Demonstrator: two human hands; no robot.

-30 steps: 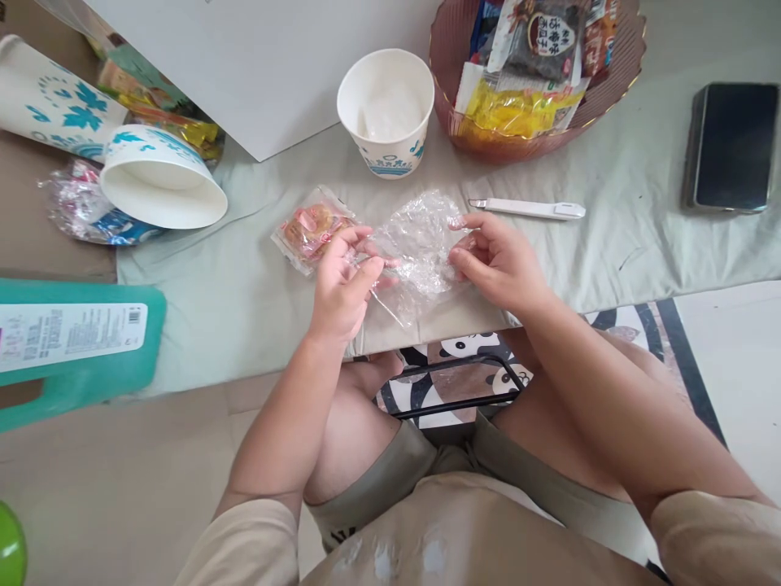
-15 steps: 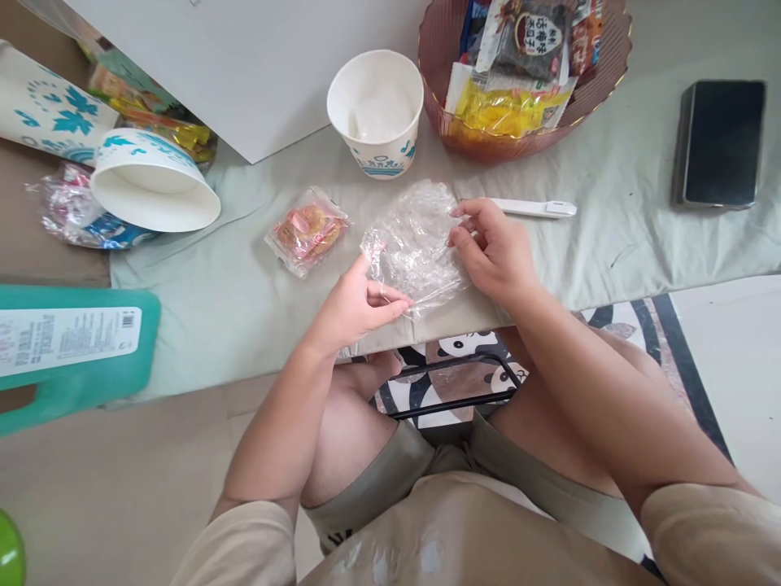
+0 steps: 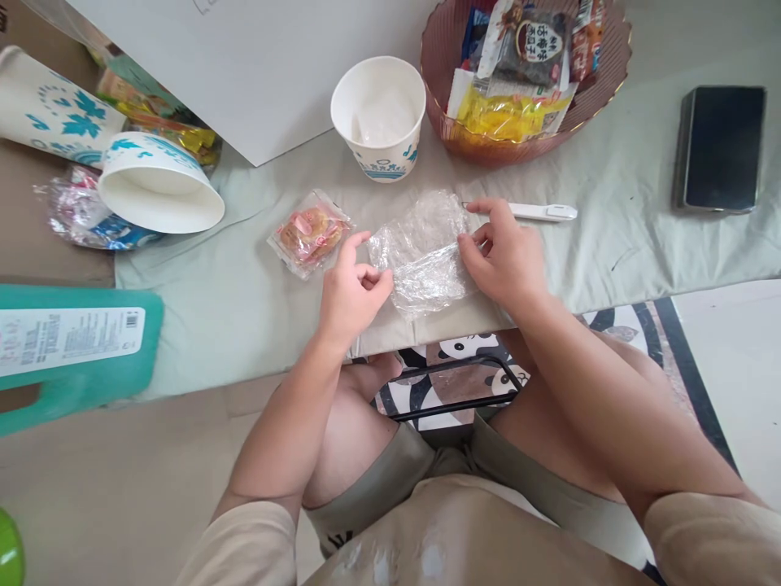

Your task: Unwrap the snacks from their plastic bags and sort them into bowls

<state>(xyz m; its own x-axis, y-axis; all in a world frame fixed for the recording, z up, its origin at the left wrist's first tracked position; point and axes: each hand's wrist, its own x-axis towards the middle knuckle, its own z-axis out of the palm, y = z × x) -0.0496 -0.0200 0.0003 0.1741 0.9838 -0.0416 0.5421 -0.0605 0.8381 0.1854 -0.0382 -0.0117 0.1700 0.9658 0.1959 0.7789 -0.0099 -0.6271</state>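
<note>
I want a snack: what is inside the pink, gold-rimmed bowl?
Visible: a black-and-white plastic packet, yellow packet, blue packet and reddish packet. Anything beneath is covered.

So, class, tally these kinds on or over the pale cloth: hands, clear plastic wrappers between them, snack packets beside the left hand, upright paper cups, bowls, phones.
Hands (left hand, right hand): 2
Clear plastic wrapper: 1
Snack packet: 1
Upright paper cup: 1
Bowl: 1
Phone: 1
Total: 7
</note>
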